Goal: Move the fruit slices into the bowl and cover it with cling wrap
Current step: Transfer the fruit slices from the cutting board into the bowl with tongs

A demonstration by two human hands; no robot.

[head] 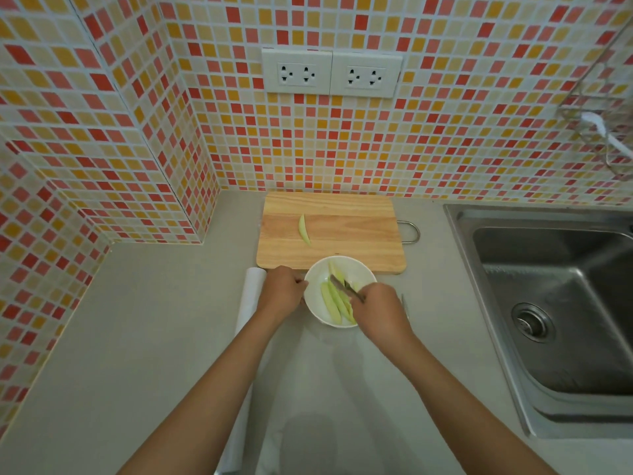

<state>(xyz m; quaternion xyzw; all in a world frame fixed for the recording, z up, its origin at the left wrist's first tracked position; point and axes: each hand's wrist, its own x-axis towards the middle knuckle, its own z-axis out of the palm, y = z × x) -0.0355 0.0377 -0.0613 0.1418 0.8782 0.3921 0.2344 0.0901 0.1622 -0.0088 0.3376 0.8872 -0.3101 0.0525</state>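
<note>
A white bowl (363,274) sits on the grey counter just in front of the wooden cutting board (346,234). Several pale green fruit slices (330,299) lie inside it. One more slice (304,230) lies alone on the board's left part. My left hand (282,290) grips the bowl's left rim. My right hand (380,311) is over the bowl's right side, holding metal tongs (342,285) whose tips reach in among the slices. A white roll of cling wrap (249,303) lies on the counter left of the bowl, partly under my left forearm.
A steel sink (555,303) fills the right side. A thin metal utensil (405,305) lies on the counter right of the bowl. Mosaic tiled walls close off the back and left, with two sockets (331,73) above the board.
</note>
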